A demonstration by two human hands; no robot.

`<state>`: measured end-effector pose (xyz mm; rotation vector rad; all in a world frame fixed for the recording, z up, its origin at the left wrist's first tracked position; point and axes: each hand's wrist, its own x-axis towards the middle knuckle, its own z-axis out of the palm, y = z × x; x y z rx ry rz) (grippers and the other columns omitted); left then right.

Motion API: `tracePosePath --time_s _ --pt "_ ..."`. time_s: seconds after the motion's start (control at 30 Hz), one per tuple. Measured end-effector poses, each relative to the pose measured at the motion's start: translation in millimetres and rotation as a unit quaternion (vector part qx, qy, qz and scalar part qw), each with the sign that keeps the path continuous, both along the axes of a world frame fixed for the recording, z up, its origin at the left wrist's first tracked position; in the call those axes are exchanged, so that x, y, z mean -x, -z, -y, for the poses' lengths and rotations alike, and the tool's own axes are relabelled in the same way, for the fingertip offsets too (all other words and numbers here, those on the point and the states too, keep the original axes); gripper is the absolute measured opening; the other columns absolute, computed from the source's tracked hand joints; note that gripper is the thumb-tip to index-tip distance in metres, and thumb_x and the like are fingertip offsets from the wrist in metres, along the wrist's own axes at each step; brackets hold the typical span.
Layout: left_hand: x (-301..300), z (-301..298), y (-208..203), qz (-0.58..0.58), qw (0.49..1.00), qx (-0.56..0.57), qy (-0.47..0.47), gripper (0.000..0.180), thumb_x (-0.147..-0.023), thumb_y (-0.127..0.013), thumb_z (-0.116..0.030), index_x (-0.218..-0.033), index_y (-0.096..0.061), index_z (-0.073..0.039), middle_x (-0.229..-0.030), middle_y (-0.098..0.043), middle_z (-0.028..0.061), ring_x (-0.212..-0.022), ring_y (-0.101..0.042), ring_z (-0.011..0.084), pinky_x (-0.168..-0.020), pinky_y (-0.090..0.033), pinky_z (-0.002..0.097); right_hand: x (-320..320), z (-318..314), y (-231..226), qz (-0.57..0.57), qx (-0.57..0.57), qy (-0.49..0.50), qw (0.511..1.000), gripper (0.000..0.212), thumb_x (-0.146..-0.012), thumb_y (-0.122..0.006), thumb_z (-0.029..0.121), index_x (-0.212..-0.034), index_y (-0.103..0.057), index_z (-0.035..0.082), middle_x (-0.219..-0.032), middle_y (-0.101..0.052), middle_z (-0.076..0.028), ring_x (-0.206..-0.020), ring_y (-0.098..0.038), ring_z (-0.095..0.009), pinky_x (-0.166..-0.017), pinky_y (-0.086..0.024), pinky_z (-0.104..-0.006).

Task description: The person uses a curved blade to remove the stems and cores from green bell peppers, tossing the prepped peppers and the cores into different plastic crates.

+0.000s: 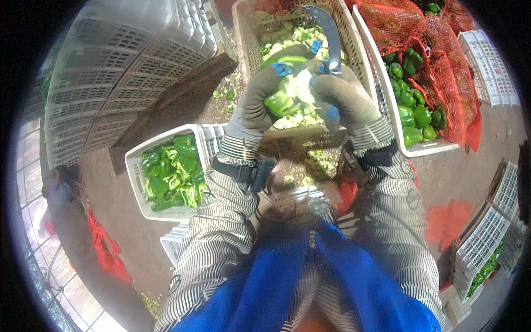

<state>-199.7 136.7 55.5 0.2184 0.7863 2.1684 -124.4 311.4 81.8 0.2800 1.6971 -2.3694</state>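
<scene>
My left hand (255, 98), in a grey glove with blue fingertips, is closed around a green bell pepper (278, 105) that is opened up, its pale inside showing. Wearing the same kind of glove, my right hand (354, 99) grips a knife with a curved blade (330, 39) pointing up and away from me. Its handle is hidden in the palm. Both hands are close together over a plastic crate (247, 47) holding pale pepper cores and scraps (301, 36).
At left a white crate (134, 188) holds cut green peppers (174, 171). Whole peppers (412, 108) fill a crate (389, 110) at right, beside red mesh sacks (442, 72). Stacked white crates (121, 72) rise at far left. Another crate (480, 238) stands at lower right.
</scene>
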Motion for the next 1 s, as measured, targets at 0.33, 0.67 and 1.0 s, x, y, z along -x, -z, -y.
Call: tracePosePath --time_s 0.33,0.67,1.0 --pt "15 -4 -3 -0.066 0.992 -0.004 -0.107 0.083 -0.089 -0.065 -0.062 -0.147 -0.043 -0.008 -0.142 -0.052 0.0194 -0.132 -0.052 0.04 -0.108 -0.044 0.0653 8 -24 -30 -0.021 -0.265 0.121 0.956 0.046 -0.088 -0.072 0.018 -0.128 -0.065 -0.003 -0.081 -0.07 -0.004 -0.061 -0.06 -0.006 -0.055 -0.048 -0.0227" --pt "-7 -19 6 -0.086 0.994 0.027 -0.059 0.066 -0.1 -0.06 -0.042 -0.147 -0.041 -0.001 -0.142 -0.053 0.0169 -0.127 -0.057 0.0257 -0.109 -0.047 0.042 10 5 -8 -0.066 -0.172 0.002 0.983 0.026 -0.083 -0.069 0.022 -0.09 -0.067 -0.003 -0.068 -0.063 -0.007 -0.059 -0.06 -0.014 -0.056 -0.047 -0.0321" --pt "10 -9 -3 -0.011 0.978 0.008 -0.21 0.047 -0.1 -0.056 -0.044 -0.128 -0.059 -0.007 -0.127 -0.063 0.0162 -0.116 -0.062 0.0354 -0.097 -0.051 0.0666 18 -23 0 -0.166 -0.586 0.216 0.763 0.03 -0.077 -0.069 0.004 -0.107 -0.069 0.002 -0.096 -0.07 -0.016 -0.089 -0.07 -0.03 -0.079 -0.057 -0.0394"
